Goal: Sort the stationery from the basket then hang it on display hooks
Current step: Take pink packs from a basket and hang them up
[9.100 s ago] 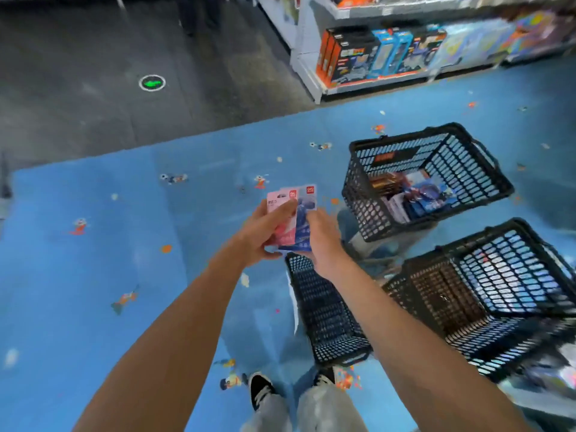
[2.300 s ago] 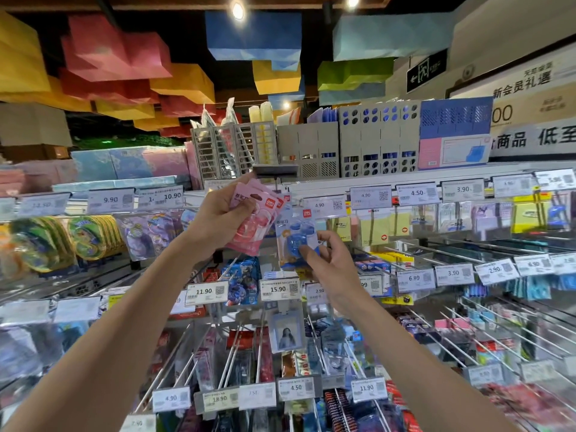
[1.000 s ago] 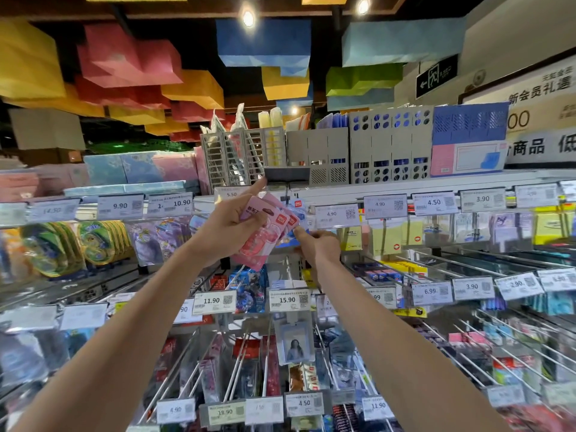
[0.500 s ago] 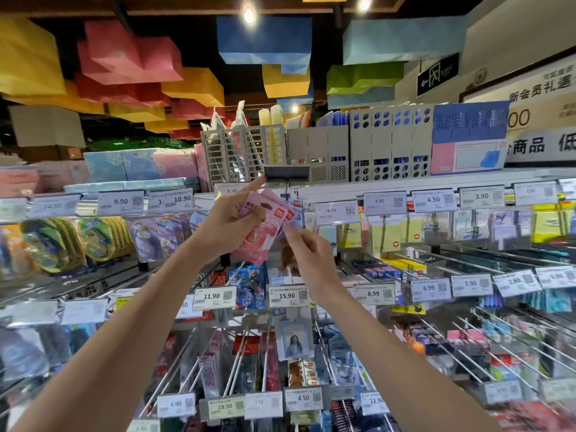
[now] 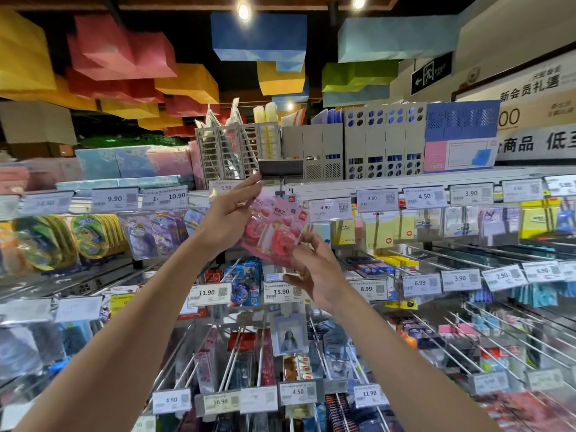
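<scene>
My left hand (image 5: 229, 221) grips a fan of pink blister packs (image 5: 276, 229) raised in front of the top row of display hooks. My right hand (image 5: 313, 271) pinches the lower right corner of the front pink pack. Above the packs, a hook (image 5: 282, 190) hangs under a dark flipped-up price tag (image 5: 280, 168). The basket is out of view.
Rows of metal hooks with price tags (image 5: 377, 199) and hanging stationery fill the display below and to both sides. Grey file holders (image 5: 383, 141) stand on the top shelf. Yellow sticky-note packs (image 5: 378, 233) hang to the right.
The blue pack that my right hand held 2.3 s ago is gone from it. My right hand has come down to the lower corner of the pink packs.
</scene>
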`<state>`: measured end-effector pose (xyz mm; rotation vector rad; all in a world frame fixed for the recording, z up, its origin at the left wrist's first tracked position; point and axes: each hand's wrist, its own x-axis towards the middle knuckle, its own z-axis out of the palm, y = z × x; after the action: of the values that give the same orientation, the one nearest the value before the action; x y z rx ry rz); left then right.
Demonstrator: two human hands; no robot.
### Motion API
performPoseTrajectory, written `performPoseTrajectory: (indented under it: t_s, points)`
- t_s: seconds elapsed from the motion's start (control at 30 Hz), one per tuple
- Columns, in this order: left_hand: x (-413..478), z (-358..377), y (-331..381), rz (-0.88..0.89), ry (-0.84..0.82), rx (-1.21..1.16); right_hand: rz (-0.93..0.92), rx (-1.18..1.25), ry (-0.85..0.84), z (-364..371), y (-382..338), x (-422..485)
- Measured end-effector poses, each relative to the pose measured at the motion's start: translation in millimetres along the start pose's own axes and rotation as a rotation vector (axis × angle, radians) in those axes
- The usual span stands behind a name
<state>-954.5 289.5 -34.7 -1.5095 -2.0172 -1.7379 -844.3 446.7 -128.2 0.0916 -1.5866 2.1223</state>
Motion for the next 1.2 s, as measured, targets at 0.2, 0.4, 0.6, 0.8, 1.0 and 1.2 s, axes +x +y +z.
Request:
performPoseTrajectory:
  t_s: [0.2, 0.4, 0.6, 0.8, 1.0, 1.2]
  points:
    - [3, -3, 6, -0.034, 0.01, 0.034, 0.073, 0.022, 0.043, -30, 10, -6]
    - [-1, -3, 13, -0.062, -0.027, 0.002, -0.022, -0.006, 0.113, -26, 9, 6]
    - [-1, -6, 10, -0.073, -0.058, 0.004, -0.091, -0.008, 0.116, -5, -11, 28]
    - [-2, -3, 9, -0.038, -0.055, 0.021, -0.105, -0.232, 0.242, 2, -8, 47]
    - [-5, 0, 3, 0.038, -0.06, 0.08, -0.124, -0.114, 0.311, -2, -3, 54]
    - [2, 7, -9, 0.099, -0.029, 0.056, -0.073, -0.571, 0.562, 2, 1, 43]
